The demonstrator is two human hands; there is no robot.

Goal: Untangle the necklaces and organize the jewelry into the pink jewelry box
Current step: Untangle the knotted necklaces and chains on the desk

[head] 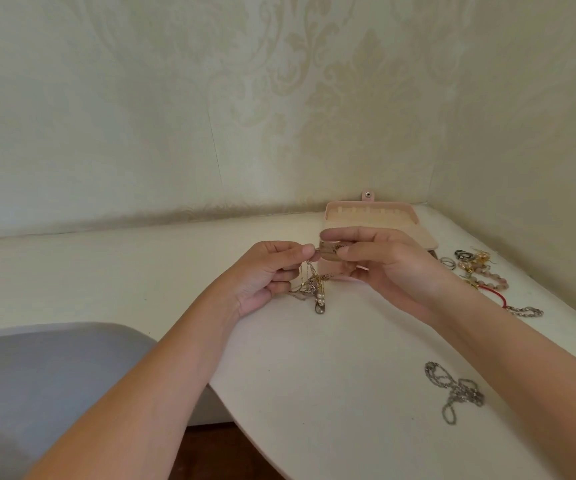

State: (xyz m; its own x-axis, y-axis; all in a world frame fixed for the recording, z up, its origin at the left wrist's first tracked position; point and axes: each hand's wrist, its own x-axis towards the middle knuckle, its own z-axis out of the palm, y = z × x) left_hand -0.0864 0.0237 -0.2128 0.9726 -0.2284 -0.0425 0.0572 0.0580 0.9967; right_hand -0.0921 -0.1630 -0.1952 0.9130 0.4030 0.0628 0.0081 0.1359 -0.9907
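A knot of thin gold and silver necklaces [314,285] hangs between my hands above the white table, its pearl pendant resting on the tabletop. My left hand [269,271] pinches a chain at the fingertips. My right hand [380,265] pinches the same chain a short way to the right. Behind my hands stands the pink jewelry box [376,216], lid open and leaning back toward the wall; my right hand hides most of its base. A separate silver chain [456,393] lies loose on the table at the front right.
A pile of rings, earrings and a pink bead bracelet [477,268] lies right of the box, with a red cord and silver bracelet [522,310] nearer me. The white table [314,375] curves inward at the front left, where a grey chair [37,375] sits. Walls close the back and right.
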